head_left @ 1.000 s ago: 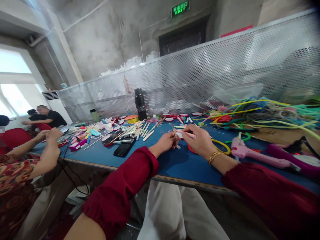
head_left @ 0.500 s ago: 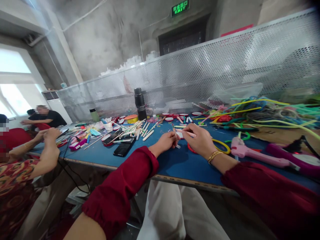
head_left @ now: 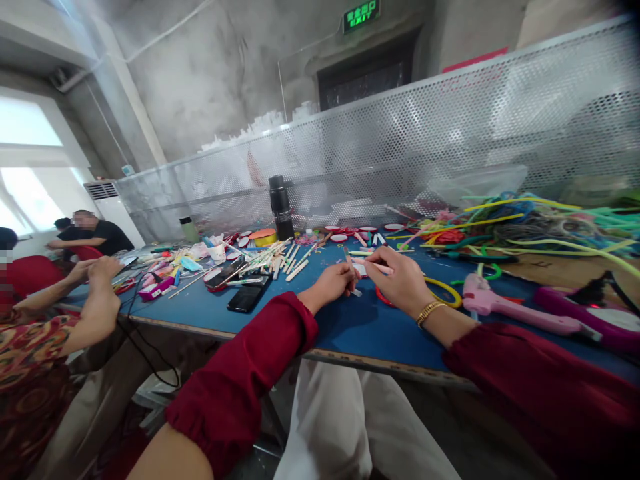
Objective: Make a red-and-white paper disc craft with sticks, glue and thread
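My left hand (head_left: pixel 334 282) rests on the blue table (head_left: pixel 280 320) with its fingers curled round a thin wooden stick (head_left: pixel 349 259) that points up and away. My right hand (head_left: pixel 400 280) is beside it, fingers pinched on a pale pink stick (head_left: pixel 379 268) that crosses toward the left hand. Both arms wear dark red sleeves, and a gold bracelet (head_left: pixel 430 311) sits on my right wrist. A red and a yellow ring (head_left: pixel 445 291) lie under and just right of the right hand.
A pink glue gun (head_left: pixel 505 310) lies right of my hands, with a tangle of coloured tubes (head_left: pixel 530 230) behind it. A black phone (head_left: pixel 247 297), scattered sticks (head_left: pixel 280 257) and a black flask (head_left: pixel 281 209) sit to the left. A seated person's hands (head_left: pixel 97 270) work at the far left.
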`<action>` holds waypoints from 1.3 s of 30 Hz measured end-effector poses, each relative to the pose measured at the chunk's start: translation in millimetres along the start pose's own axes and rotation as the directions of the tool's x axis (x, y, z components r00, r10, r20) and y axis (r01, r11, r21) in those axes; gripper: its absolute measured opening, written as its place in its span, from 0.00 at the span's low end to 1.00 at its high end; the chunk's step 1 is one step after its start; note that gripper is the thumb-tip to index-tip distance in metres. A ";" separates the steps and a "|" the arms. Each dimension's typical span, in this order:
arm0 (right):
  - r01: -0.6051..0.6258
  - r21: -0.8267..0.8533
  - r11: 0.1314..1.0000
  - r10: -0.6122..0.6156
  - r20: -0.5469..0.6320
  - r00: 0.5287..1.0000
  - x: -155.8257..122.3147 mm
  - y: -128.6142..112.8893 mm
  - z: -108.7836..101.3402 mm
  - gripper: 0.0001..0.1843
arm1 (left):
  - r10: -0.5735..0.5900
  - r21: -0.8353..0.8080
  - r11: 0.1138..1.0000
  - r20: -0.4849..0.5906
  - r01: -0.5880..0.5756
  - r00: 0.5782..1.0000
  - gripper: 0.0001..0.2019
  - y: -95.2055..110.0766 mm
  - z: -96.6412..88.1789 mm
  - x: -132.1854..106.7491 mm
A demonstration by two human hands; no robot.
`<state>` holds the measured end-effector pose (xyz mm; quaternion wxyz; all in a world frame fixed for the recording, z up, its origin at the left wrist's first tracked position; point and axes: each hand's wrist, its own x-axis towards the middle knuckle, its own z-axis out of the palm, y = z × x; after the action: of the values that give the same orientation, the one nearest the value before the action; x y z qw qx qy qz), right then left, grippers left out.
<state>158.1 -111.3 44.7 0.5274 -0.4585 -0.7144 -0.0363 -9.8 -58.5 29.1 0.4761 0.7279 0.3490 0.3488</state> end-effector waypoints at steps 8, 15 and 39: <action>-0.021 -0.001 1.000 0.021 0.016 1.000 -0.5 1.1 0.6 0.07 | 0.003 0.023 1.000 0.002 -0.003 1.000 0.07 1.3 0.1 -1.0; 0.000 0.005 1.000 0.000 0.049 0.999 -1.5 2.4 2.8 0.08 | 0.021 0.056 0.998 0.021 -0.022 1.000 0.09 0.9 -0.2 -1.2; -0.028 0.005 1.000 0.027 0.047 0.999 -1.3 0.8 1.1 0.08 | 0.033 0.023 0.999 0.009 -0.033 0.999 0.07 0.3 -0.9 -0.1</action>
<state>157.9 -111.1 42.9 0.5121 -0.4676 -0.7203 -0.0163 -10.5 -58.3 29.6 0.4634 0.7406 0.3387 0.3494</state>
